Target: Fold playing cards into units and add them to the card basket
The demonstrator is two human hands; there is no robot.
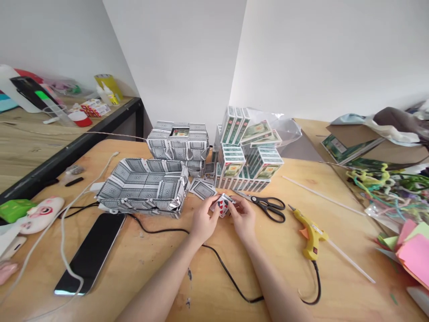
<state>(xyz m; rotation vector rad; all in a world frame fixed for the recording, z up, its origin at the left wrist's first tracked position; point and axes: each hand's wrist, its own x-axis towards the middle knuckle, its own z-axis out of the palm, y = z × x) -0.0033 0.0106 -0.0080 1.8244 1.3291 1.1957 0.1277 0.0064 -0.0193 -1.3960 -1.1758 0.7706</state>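
Between my two hands is a playing card with red heart marks, looking bent or folded. My left hand pinches its left side, thumb in front. On its right side my right hand grips it with closed fingers. Whether it is one card or several stacked together I cannot tell. Just behind the left hand lie loose grey-backed playing cards. To the left stands an open box made of folded cards, and behind it a second structure of folded cards.
Stacked card packs stand behind my hands. Black-handled scissors lie right of them, then a yellow glue gun with a glue stick and cord. A phone and a white cable lie left. A black cord passes under my arms.
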